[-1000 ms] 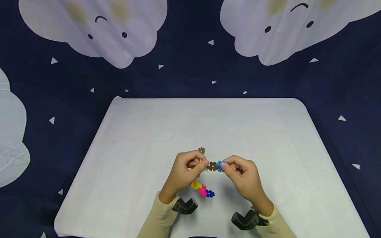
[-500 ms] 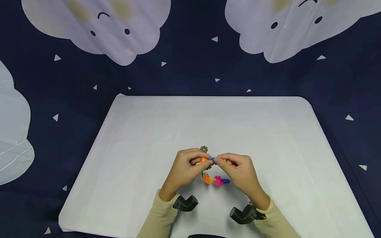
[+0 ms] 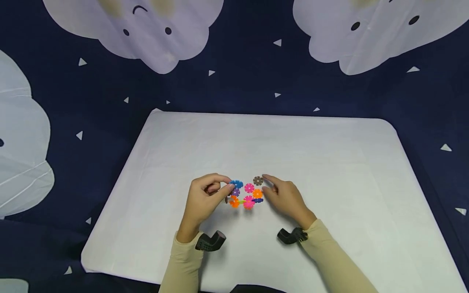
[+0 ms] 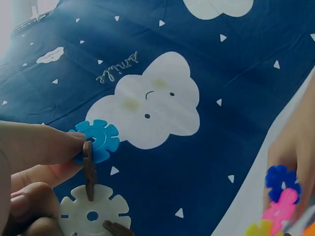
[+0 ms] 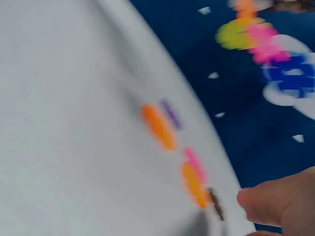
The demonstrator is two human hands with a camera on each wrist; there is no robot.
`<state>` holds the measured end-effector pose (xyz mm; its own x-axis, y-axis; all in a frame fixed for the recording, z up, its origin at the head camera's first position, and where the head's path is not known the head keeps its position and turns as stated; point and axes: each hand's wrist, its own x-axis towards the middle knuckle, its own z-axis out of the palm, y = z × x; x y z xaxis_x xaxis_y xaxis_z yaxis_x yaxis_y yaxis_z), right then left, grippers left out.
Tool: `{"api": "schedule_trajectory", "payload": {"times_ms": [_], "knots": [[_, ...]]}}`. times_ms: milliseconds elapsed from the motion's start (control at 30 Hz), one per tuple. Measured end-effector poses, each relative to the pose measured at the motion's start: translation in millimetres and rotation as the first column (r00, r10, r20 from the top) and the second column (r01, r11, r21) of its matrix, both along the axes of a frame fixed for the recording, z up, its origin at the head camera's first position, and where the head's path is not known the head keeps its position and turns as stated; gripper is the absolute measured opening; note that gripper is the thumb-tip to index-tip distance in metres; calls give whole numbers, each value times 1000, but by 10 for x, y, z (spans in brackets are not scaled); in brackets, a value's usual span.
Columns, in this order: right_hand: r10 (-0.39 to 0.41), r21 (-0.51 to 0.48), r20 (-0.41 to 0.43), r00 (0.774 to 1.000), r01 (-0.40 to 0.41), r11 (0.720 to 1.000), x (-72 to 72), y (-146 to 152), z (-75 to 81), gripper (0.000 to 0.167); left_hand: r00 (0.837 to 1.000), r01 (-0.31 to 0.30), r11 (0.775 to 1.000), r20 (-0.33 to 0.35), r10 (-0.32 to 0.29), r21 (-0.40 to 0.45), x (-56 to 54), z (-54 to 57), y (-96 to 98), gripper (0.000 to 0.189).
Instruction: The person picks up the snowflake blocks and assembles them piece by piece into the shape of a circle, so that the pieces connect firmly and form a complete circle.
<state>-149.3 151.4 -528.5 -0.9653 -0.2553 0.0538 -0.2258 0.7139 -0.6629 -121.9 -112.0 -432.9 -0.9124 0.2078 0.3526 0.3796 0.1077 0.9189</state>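
Observation:
My left hand (image 3: pixel 205 197) pinches a blue notched disc (image 4: pixel 107 140) between thumb and forefinger, raised over the table. Slotted into it is a brown disc (image 4: pixel 89 174), seen edge-on, which joins a white disc (image 4: pixel 93 204). The linked chain runs on through yellow (image 5: pixel 235 35) and pink (image 5: pixel 266 43) discs to a dark blue disc (image 5: pixel 291 73) at its end. My right hand (image 3: pixel 287 199) reaches beside the loose discs with thumb and forefinger apart, close to a brown disc (image 3: pixel 258 180) and an orange disc (image 3: pixel 257 193); nothing shows in its grasp.
Also loose on the white tabletop (image 3: pixel 329 162) lie a pink disc (image 3: pixel 249 188) and a purple disc (image 3: pixel 236 192), partly overlapped by the chain in the head view. A dark blue cloth (image 3: pixel 242 49) with white clouds surrounds the table. The right wrist view is blurred.
The hands, together at the blue disc half a second ago, have parted. The left hand moved left with the chain, uncovering loose discs; the right hand let go and lowered towards them.

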Motion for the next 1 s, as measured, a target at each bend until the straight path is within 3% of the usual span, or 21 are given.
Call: {"api": "schedule_trajectory", "payload": {"times_ms": [133, 233, 300, 433, 533, 600, 633, 700, 833, 900, 1000], "knots": [[-5, 163, -30, 1000, 9, 987, -99, -114, -39, 42, 998, 48, 998, 35, -50, 45, 0, -21, 33, 6], [-8, 177, -27, 1000, 13, 984, -152, -158, -11, 31, 991, 110, 988, 64, -117, 111, 1, -19, 82, 5], [-8, 151, -10, 1000, 9, 988, -178, -161, 2, 22, 986, 136, 980, 78, -149, 147, -2, -22, 116, 5], [-31, 68, 27, 999, 29, 997, -173, -118, -31, 16, 983, 123, 982, 118, -141, 146, -8, -33, 179, 2], [-96, -57, 40, 995, 98, 994, -109, -29, -61, 17, 977, 107, 985, 168, -129, 137, -8, -38, 223, 4], [-137, -187, 66, 988, 147, 971, -42, 56, -16, 19, 971, 108, 983, 198, -136, 146, -9, -35, 257, 5], [-143, -263, 88, 986, 162, 951, -3, 95, 40, 20, 967, 107, 982, 214, -139, 156, -12, -32, 270, 6], [-114, -437, 149, 982, 169, 883, 82, 159, 206, 21, 960, 108, 979, 236, -148, 173, -24, -29, 293, 7], [27, -738, 224, 974, 151, 658, 253, 210, 624, 22, 951, 115, 975, 262, -162, 188, -60, -45, 337, 9], [83, -810, 238, 968, 151, 567, 314, 204, 777, 25, 947, 123, 975, 271, -171, 186, -70, -61, 361, 8], [118, -856, 273, 955, 185, 483, 385, 160, 894, 35, 941, 142, 972, 278, -191, 186, -65, -79, 408, 7]]}}
